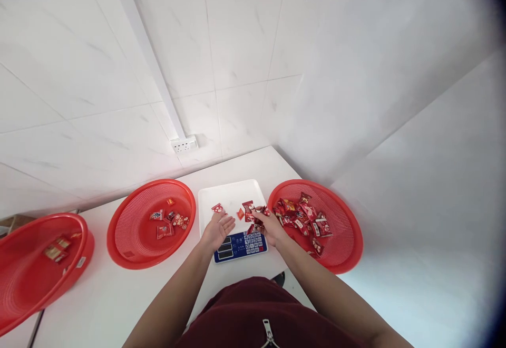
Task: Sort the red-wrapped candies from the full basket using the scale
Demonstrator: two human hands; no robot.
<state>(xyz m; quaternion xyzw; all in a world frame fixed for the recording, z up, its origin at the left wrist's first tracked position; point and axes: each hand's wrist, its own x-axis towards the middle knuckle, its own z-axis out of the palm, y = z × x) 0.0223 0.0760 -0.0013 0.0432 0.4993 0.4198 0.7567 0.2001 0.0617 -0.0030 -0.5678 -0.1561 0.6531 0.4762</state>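
A digital scale with a white weighing tray point(209, 195) and a blue keypad panel point(239, 246) stands on the table before me. Over the tray's left side my left hand point(217, 229) is turned palm up with its fingers spread. A red-and-white wrapped snack point(217, 208) shows just beyond its fingertips; whether they touch it I cannot tell. My right hand point(271, 225) is closed round several red snack packets point(249, 212) above the tray's right side. Between the hands lies a small orange packet point(240, 213) on the tray.
Right of the scale stands a red mesh basket point(353, 232) with many wrapped snacks. Another red basket point(118, 232) on the left holds several packets, and a third basket point(23, 300) is at the far left. A power socket point(184, 144) is on the tiled wall behind the white table point(95, 300).
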